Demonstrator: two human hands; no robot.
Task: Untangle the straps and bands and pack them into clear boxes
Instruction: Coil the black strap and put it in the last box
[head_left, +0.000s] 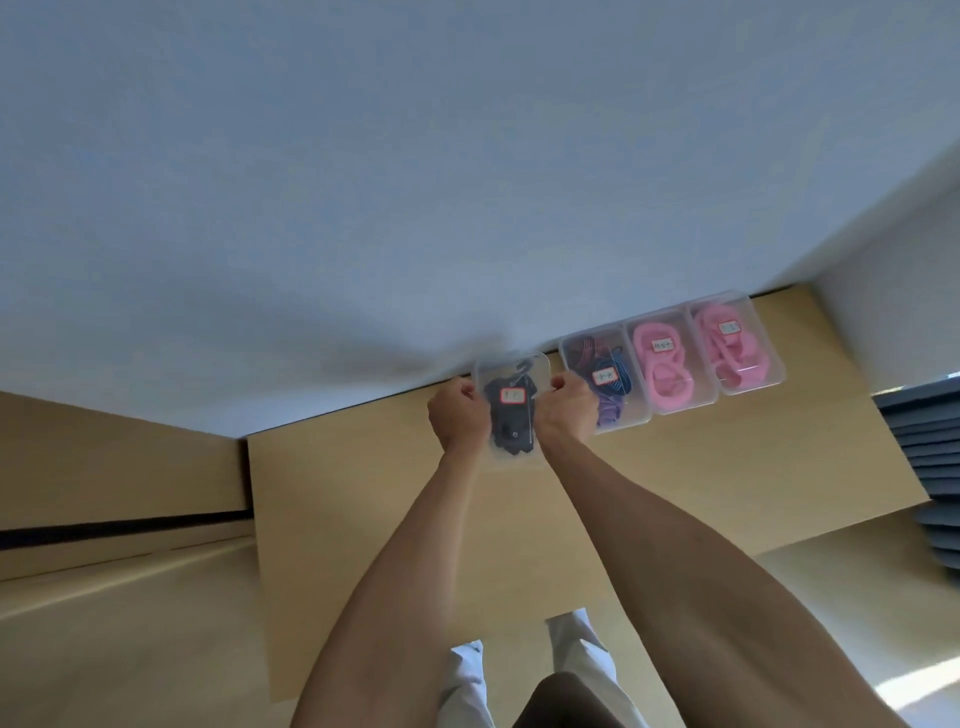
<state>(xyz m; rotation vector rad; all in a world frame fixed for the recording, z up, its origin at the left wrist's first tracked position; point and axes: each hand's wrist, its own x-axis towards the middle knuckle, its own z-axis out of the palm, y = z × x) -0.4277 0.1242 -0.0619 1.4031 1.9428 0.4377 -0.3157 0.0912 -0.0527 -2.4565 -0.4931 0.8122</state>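
- Pale wood fills the lower view: a light table (395, 545) runs away from the person to a blue-grey wall (415, 182), with tan floor (114, 634) on the left side.
- Both bare forearms stretch out over the table toward its far edge.
- At that edge, the left hand (457, 415) and right hand (566, 410) grip a lidded clear box (511, 371) by its two long sides, fingers curled round the rims; dark straps (511, 421) lie inside under a red-bordered label.
- Just right of it, along the far edge toward the far right corner, stand three more clear boxes in a row: one with purple and dark bands (608, 410), then two holding pink bands (670, 384), (727, 353).
- No loose straps show anywhere on the table, so the untangling looks finished.
- Judging by this, what remains is setting the fourth box into line beside the others.
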